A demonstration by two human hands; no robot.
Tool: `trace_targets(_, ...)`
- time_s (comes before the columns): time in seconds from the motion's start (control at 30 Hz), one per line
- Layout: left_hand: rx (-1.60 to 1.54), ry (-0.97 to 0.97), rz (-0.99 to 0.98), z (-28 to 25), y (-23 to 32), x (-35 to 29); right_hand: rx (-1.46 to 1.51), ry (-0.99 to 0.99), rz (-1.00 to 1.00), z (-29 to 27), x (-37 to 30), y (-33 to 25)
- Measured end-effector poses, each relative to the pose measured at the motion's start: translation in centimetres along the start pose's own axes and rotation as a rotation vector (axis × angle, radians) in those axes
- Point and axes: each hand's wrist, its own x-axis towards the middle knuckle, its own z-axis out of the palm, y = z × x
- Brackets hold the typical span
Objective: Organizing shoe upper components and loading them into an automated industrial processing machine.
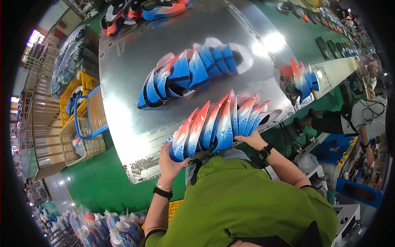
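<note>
A nested row of red, white and blue shoe uppers (pixel 222 123) lies along the near edge of the metal table, between my two hands. My left hand (pixel 170 160) grips the left end of this row, thumb low in front and fingertips around the outer side. At the right end, my right hand (pixel 254 141) holds the row with its thumb against the blue lower parts; its other fingers are partly hidden by the uppers. Farther back on the table rests a second overlapping row of blue and red shoe uppers (pixel 189 72), touched by neither hand.
The metal table (pixel 123 94) carries orange and blue shoes (pixel 162 10) at its far edge. More uppers (pixel 304 80) stand to the right beside a pale conveyor (pixel 335 72). A blue-framed cart (pixel 90 113) and yellow crate (pixel 84 84) are left. A person (pixel 364 117) works at right.
</note>
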Motion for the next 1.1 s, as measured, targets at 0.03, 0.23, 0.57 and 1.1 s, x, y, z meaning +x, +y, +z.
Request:
trace_targets(0.03, -0.044, 0.038, 0.003, 0.7, 0.1, 0.0, -0.001, 0.006, -0.001, -0.3, -0.1, -0.5)
trace_targets(0.23, -0.102, 0.143, 0.078, 2.2, 2.0, 1.9, -0.053, 0.051, -0.046, -3.1, 1.5, -1.7)
trace_targets(0.57, 0.282, -0.270, -0.226, -0.7, -3.8, 8.4, -0.118, 0.180, 0.025, -9.6, 6.8, 0.5)
trace_targets(1.1, 0.415, -0.120, 0.199, 9.9, 7.6, 27.7, -0.201, -0.323, 0.150, -1.7, 28.6, -10.3)
